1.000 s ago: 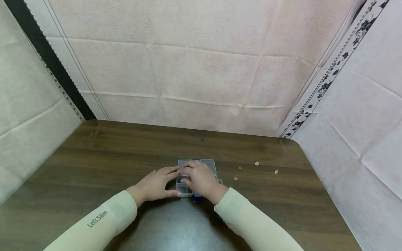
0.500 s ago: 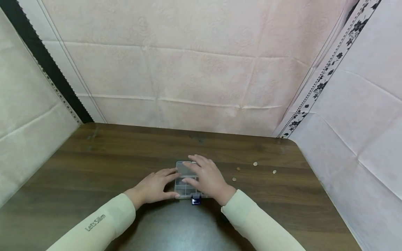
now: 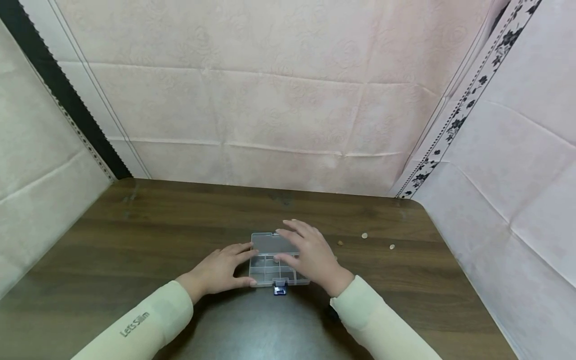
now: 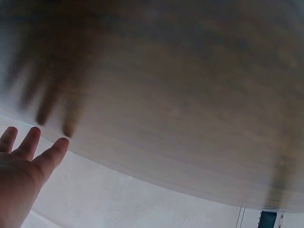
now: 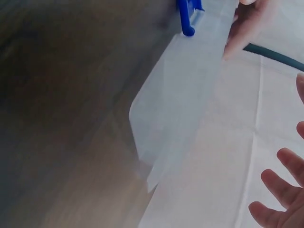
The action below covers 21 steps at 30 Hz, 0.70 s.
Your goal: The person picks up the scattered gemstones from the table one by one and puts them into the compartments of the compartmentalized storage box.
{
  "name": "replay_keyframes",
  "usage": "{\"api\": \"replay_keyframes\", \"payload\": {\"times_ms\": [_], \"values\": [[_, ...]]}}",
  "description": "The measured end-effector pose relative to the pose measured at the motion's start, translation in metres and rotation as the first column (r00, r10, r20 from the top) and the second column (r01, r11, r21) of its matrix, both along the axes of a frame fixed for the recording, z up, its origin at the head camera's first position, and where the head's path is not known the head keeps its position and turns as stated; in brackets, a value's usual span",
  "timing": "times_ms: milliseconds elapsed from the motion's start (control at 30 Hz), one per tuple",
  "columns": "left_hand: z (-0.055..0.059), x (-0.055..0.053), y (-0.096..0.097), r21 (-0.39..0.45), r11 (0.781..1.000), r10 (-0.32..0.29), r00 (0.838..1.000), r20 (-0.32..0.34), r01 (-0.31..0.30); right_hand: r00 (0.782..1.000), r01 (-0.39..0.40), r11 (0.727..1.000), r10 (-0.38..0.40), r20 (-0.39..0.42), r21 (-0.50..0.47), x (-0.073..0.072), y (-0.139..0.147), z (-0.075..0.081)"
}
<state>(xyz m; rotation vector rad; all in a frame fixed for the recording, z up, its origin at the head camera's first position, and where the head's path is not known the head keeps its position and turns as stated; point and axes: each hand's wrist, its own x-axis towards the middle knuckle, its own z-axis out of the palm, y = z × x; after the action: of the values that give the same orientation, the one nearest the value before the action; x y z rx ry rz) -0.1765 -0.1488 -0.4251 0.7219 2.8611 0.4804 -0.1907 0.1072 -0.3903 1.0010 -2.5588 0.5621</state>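
Observation:
A clear plastic compartment box (image 3: 265, 270) lies on the table with its lid (image 3: 266, 242) folded back behind it. On its front edge sits a blue latch (image 3: 280, 290), which the right wrist view also shows at the top. My left hand (image 3: 220, 268) rests against the box's left side, thumb at the front corner and fingers along the far part. Over the right part hovers my right hand (image 3: 317, 257), its fingers spread and holding nothing, hiding some compartments. In the left wrist view, the left hand's fingers (image 4: 31, 142) extend fairly straight.
Right of the box, small pale discs (image 3: 364, 235) and a small brownish piece (image 3: 340, 243) lie on the brown wooden table (image 3: 202, 220). Pale patterned cloth (image 3: 279, 110) hangs behind the table and along both sides.
My right hand has moved off the middle of the box toward the right, uncovering more of the compartments and the latch. The left hand stays at the box's left side.

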Motion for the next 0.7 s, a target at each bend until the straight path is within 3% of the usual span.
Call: {"api": "replay_keyframes", "payload": {"times_ms": [700], "values": [[-0.002, -0.001, -0.001, 0.001, 1.0, -0.003, 1.0, 0.002, 0.003, 0.991, 0.123, 0.975, -0.111, 0.073, -0.187, -0.004, 0.043, 0.0]]}}
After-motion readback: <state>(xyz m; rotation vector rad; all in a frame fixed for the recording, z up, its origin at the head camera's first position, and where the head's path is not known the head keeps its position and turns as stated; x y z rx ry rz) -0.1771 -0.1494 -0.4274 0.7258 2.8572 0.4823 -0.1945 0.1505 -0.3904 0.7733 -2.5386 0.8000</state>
